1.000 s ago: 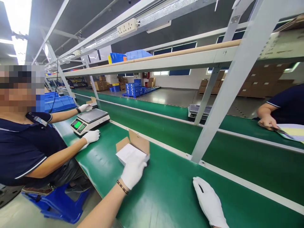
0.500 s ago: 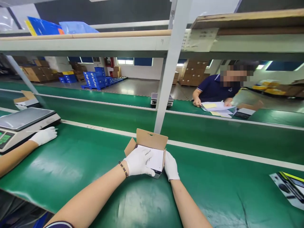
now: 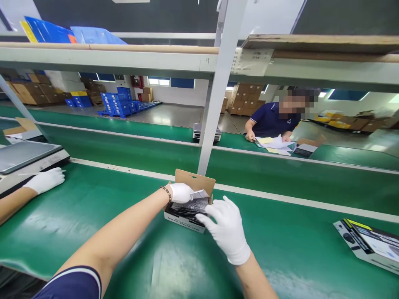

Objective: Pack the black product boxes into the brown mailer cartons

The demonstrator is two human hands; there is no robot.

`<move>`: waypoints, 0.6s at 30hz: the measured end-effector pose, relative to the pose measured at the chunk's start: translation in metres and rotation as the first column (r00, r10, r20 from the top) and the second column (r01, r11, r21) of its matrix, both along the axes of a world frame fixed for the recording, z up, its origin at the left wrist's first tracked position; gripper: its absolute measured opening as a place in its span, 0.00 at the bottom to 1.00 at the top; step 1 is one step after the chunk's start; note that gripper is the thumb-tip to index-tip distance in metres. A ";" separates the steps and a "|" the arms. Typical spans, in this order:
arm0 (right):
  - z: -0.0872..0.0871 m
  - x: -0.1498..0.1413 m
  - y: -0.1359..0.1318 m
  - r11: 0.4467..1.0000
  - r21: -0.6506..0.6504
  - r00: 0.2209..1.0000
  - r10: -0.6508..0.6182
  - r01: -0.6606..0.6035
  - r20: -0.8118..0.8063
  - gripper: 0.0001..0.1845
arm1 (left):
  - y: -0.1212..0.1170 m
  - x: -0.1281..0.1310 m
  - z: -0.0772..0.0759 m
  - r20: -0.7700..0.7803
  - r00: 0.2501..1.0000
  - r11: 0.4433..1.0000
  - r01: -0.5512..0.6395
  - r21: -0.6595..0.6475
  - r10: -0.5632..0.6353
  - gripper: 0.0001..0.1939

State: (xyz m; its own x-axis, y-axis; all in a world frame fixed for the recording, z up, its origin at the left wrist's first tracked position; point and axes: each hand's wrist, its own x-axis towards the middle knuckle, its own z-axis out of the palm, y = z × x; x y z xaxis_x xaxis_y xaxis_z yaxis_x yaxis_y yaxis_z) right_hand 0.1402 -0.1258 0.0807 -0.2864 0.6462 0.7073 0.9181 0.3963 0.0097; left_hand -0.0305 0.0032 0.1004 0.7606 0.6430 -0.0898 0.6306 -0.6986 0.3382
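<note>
An open cardboard box (image 3: 183, 223) with a printed white front sits in the middle of the green work surface, its brown lid (image 3: 195, 180) standing up at the back. Inside lies something dark in bubble wrap (image 3: 191, 206); its kind is hidden. My left hand (image 3: 181, 193), in a white glove, pinches a white paper leaflet (image 3: 200, 194) and holds it tilted over the box's back part. By the box's front right corner is my gloved right hand (image 3: 227, 228), fingers spread, thumb and fingertips over the box's edge, holding nothing visible.
At left, another person's gloved hand (image 3: 50, 179) rests beside a weighing scale (image 3: 28, 160). A printed box (image 3: 370, 245) lies at right. A metal post (image 3: 208, 108) rises behind my box. Across the line, a person (image 3: 269, 118) handles papers (image 3: 276, 144).
My left hand has lifted the white leaflet and moved to the box's back, uncovering the bubble wrap. My right hand has left the box's side and come forward, fingers spreading.
</note>
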 end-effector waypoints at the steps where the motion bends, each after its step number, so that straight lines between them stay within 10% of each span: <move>1: 0.002 -0.009 -0.003 0.999 -0.051 0.991 -0.001 0.008 0.132 0.13 | 0.001 0.000 0.003 -0.014 1.000 1.000 -0.009 -0.026 0.009 0.21; 8: 0.004 -0.020 0.001 0.974 -0.168 0.895 -0.065 0.153 0.441 0.15 | 0.000 -0.006 0.015 0.025 0.999 0.998 -0.020 -0.051 0.021 0.19; 13: 0.033 -0.019 0.008 0.994 0.105 0.949 -0.047 0.015 0.313 0.16 | 0.006 -0.009 0.015 0.049 0.999 0.996 -0.009 -0.086 0.013 0.23; 18: 0.006 -0.034 0.033 0.969 0.224 0.912 0.004 -0.105 0.409 0.18 | 0.007 -0.009 0.015 0.068 0.998 0.998 0.012 -0.059 -0.008 0.23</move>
